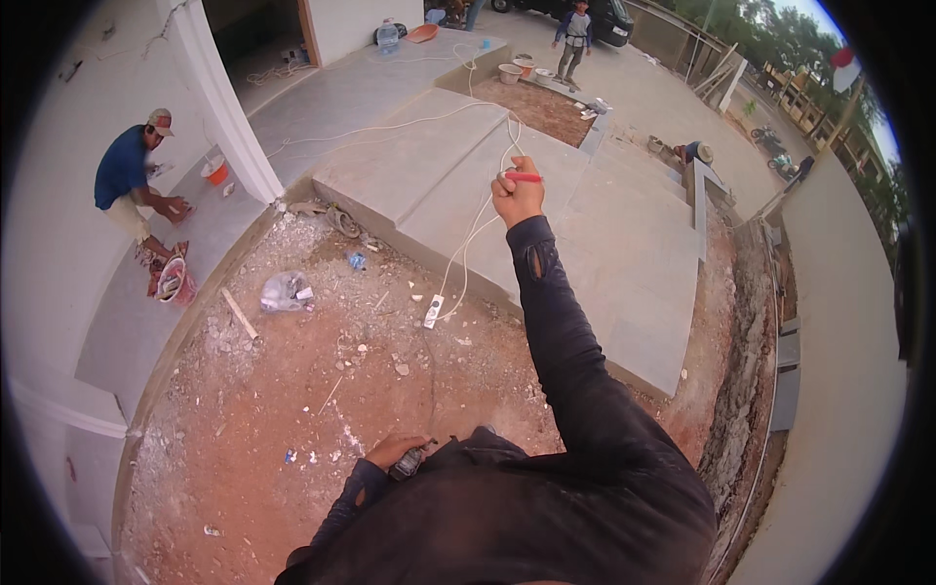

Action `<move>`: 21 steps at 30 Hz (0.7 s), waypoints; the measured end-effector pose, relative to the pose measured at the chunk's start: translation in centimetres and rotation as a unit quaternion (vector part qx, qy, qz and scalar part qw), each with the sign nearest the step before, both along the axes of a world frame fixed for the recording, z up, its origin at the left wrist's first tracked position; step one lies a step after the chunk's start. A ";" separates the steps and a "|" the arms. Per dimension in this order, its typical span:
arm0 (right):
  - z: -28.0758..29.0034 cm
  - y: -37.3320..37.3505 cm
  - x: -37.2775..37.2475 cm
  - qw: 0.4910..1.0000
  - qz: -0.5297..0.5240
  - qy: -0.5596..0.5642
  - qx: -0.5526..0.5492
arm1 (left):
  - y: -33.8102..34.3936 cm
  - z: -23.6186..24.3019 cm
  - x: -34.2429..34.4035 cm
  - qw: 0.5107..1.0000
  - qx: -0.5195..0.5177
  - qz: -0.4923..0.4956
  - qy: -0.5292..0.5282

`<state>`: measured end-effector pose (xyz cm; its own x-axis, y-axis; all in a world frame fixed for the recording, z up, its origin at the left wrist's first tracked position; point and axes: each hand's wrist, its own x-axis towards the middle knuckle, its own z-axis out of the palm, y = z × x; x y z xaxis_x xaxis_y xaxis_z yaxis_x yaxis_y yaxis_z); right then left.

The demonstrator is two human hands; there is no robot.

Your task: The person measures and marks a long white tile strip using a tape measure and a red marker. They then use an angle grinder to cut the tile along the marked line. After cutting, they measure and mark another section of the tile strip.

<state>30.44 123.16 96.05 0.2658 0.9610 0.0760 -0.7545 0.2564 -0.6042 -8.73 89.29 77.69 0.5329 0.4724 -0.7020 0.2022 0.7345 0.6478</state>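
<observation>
My right hand is raised at arm's length, closed around a slim red object, perhaps a tool handle. My left hand is low near my body, closed on a dark device partly hidden by my clothing. Between them, a white power strip lies on rubble-strewn red dirt, its pale cables running up over grey concrete slabs behind my right hand.
A worker bends beside buckets at left; others are farther back. A plastic bag and debris lie on the dirt. Raised slab edges cross ahead; a trench and wall line the right.
</observation>
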 end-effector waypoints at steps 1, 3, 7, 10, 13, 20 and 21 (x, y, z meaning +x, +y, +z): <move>-0.7 -0.1 -6.2 0.995 0.068 0.076 -0.022 | -1.7 0.6 -0.8 0.998 -0.002 0.070 0.003; -1.3 -3.6 -18.1 0.972 0.099 0.147 -0.152 | -4.2 0.8 -3.3 0.989 -0.033 0.141 0.032; -7.1 -13.9 -27.5 0.847 0.514 0.134 0.025 | -9.6 0.5 -5.6 0.956 0.054 0.280 -0.064; -1.7 -30.9 -37.9 0.648 0.748 0.125 0.064 | -13.3 1.2 -9.6 0.912 0.127 0.379 -0.091; -2.0 -35.1 -41.1 0.490 0.840 -0.012 0.234 | -16.6 0.4 -12.2 0.891 0.125 0.420 -0.118; -7.7 -37.9 -41.5 0.496 0.791 -0.329 0.140 | -21.2 -1.9 -17.5 0.889 0.102 0.433 -0.107; -9.2 -37.4 -41.2 0.556 0.739 -0.371 0.081 | -21.4 -1.7 -17.9 0.875 0.035 0.462 -0.142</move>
